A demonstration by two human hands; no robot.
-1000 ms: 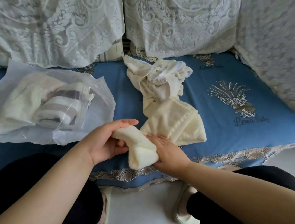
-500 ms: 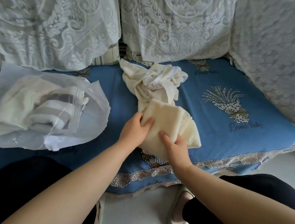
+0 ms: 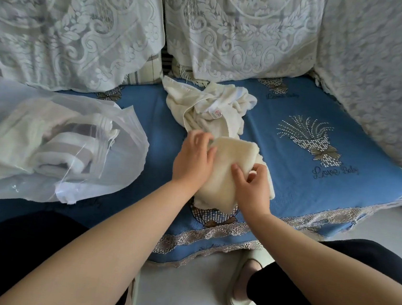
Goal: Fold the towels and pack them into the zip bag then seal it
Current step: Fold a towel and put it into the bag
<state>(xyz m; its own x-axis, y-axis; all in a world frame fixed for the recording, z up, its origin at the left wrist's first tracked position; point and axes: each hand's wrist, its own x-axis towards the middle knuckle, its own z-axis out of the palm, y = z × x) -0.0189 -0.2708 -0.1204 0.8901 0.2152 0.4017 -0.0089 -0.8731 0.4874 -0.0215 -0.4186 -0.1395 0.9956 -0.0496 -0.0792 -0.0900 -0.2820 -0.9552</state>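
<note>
A cream towel (image 3: 228, 165), partly folded, lies on the blue sofa seat (image 3: 291, 182) in the middle. My left hand (image 3: 194, 159) grips its upper left edge with curled fingers. My right hand (image 3: 251, 185) pinches its right side with thumb and fingers. Behind it sits a crumpled pile of cream towels (image 3: 209, 110) with a small label. At the left lies the clear zip bag (image 3: 74, 158), its mouth open toward the right, with folded cream and grey-striped towels (image 3: 70, 147) inside.
Lace-covered cushions (image 3: 234, 30) stand along the back, and a lace-covered armrest (image 3: 383, 85) closes off the right. The seat's lace-trimmed front edge (image 3: 210, 241) runs below my hands. My knees in dark trousers and slippers (image 3: 242, 287) are over the pale floor.
A second ago both hands held a rolled part of the towel near the seat's front edge. They have moved it back onto the seat, and now grip the folded towel's sides.
</note>
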